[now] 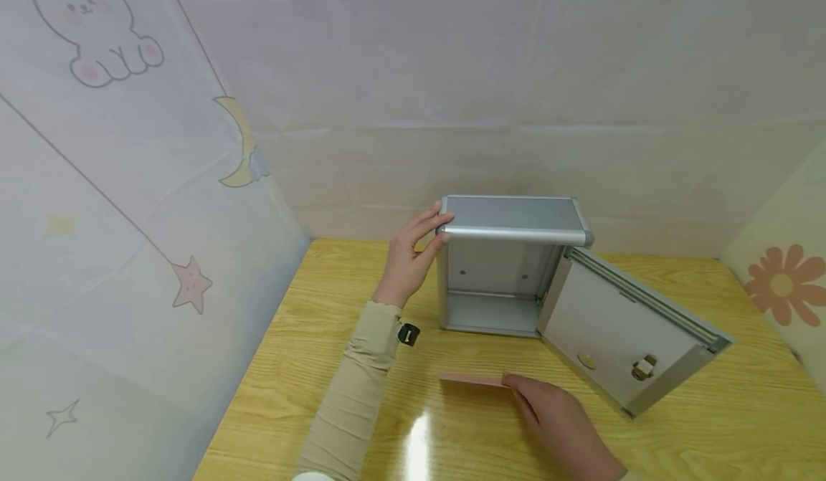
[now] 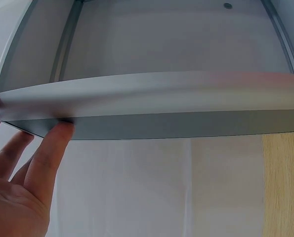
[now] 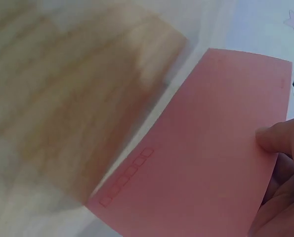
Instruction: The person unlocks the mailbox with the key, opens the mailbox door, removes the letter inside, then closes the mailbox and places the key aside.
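Note:
A grey metal letterbox [image 1: 516, 213] stands on the wooden table, its front door [image 1: 613, 316] swung wide to the right with the lock on its inner face. My left hand [image 1: 413, 255] grips the box's upper left corner, fingers on the top and thumb at the front edge; the left wrist view shows the fingertips at the silver rim [image 2: 151, 94]. In front of the box, my right hand [image 1: 558, 420] pinches a pink envelope [image 3: 206, 143] by one edge between thumb and fingers. Small printed squares line one side of the envelope, which appears nearly edge-on in the head view.
The wooden table [image 1: 310, 323] runs under the box and both arms. Behind it hangs a pale cloth backdrop [image 1: 413, 108], with more patterned cloth at left and right. A black band [image 1: 409, 334] sits at the left wrist.

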A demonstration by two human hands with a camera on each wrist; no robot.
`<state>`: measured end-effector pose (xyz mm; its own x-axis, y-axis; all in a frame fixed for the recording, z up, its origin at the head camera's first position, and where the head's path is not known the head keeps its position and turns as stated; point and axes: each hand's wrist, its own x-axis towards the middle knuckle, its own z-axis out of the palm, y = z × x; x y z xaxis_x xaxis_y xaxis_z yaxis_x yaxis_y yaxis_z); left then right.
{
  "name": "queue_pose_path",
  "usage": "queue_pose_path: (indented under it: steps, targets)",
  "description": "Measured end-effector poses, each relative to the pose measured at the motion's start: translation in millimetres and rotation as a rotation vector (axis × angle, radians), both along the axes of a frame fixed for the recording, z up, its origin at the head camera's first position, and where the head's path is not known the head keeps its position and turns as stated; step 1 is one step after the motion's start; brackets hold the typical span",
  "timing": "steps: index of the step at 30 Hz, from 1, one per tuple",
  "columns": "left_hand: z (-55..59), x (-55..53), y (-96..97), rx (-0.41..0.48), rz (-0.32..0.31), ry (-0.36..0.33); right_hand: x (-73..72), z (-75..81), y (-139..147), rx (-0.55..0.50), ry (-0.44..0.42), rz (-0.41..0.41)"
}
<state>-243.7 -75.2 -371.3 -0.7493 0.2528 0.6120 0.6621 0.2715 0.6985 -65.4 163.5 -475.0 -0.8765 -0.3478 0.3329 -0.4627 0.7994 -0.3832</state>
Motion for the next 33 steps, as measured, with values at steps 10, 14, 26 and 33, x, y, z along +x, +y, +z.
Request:
queue_pose_path:
  steps: [10, 14, 26, 33]
  targets:
    - [0.9, 0.8, 0.1, 0.004, -0.002, -0.012, 5.1, -9.2, -2.8, 0.076, -0.239, 0.059]
    - [0.3, 1.1, -0.2, 0.002, -0.002, -0.012, 3.2, -16.1, -1.1, 0.157, -0.365, 0.153]
    - [1.0, 1.9, 0.6, 0.007, -0.002, -0.034, 3.2, -33.6, 5.4, 0.194, -0.402, 0.271]
    - [0.8, 1.6, -0.1, 0.008, -0.002, -0.029, 1.6, -32.5, 8.0, 0.198, -0.409, 0.292]
